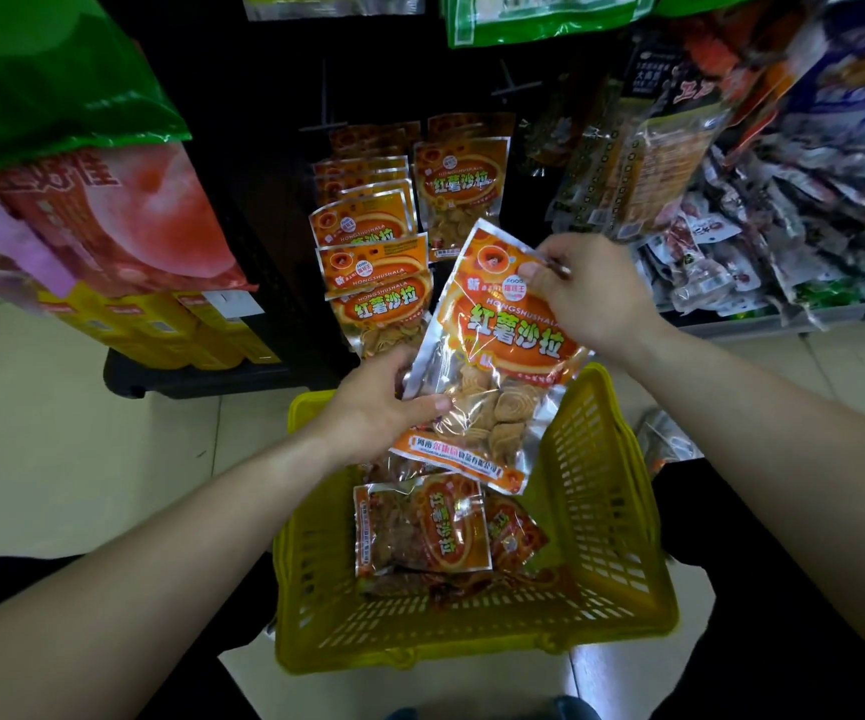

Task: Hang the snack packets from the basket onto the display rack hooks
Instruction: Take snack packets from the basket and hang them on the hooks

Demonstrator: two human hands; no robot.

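Cream floor tiles (82,407): glossy, under and around the yellow slotted plastic basket (622,511), which stands between the person's knees.
Rack: a black display rack (274,148) rises just beyond the basket's far rim, with thin black hooks (324,111) jutting out near its top.
Hung stock: orange foil snack packets (368,252) overlap in a column on the rack above the basket's far left corner; a second column (459,189) hangs beside them.
Room, left of the basket: large green-and-pink bags (82,174) over yellow boxes (170,324).
Room, right of the basket: a crowded shelf of mixed clear and dark packets (731,226).
Basket contents: more orange packets (420,527) lie flat on its floor.
Held packet: one orange-and-clear snack packet (503,356), tilted, in the air above the basket's far rim, short of the rack.
Left hand (373,413): curled round the packet's lower left edge, thumb across the clear front, fingers behind.
Right hand (591,293): fingertips pinch the packet's top right corner.
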